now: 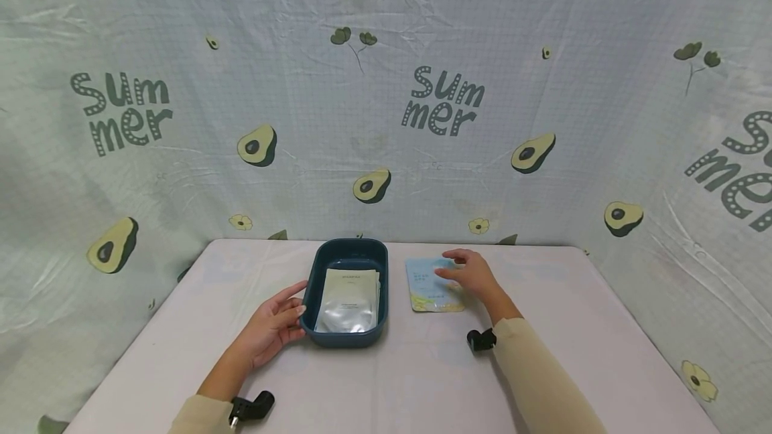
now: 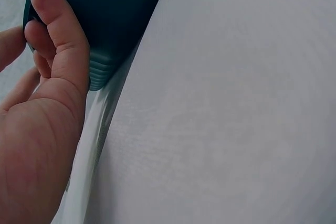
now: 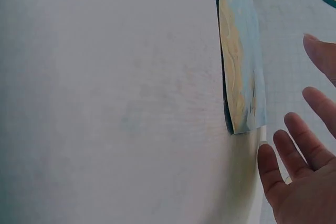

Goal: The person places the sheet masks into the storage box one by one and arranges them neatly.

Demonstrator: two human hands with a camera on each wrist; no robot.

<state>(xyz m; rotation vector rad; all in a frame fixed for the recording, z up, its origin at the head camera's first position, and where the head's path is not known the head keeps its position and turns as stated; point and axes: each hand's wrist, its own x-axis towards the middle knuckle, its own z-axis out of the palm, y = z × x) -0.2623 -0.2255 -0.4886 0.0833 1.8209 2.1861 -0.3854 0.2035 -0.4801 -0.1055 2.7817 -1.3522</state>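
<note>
A dark blue rectangular tray (image 1: 383,300) stands on the table, with several flat pale silver packets (image 1: 350,300) stacked inside. My left hand (image 1: 274,327) is at the tray's left side, fingers spread and fingertips touching the rim. In the left wrist view, the thumb (image 2: 58,14) lies against the outer wall of the tray (image 2: 115,9). To the right of the tray lies a light blue flat packet (image 1: 425,286) with a yellow-green lower edge. Over its right part hovers my right hand (image 1: 473,276), fingers spread. The right wrist view shows those fingers (image 3: 307,135) apart from the packet (image 3: 244,56).
A white-covered table (image 1: 422,380) holds everything. Behind it and along both sides hangs a pale sheet (image 1: 301,99) printed with avocados and lettering. A black wrist camera (image 1: 253,407) is on the left wrist, another (image 1: 480,340) on the right.
</note>
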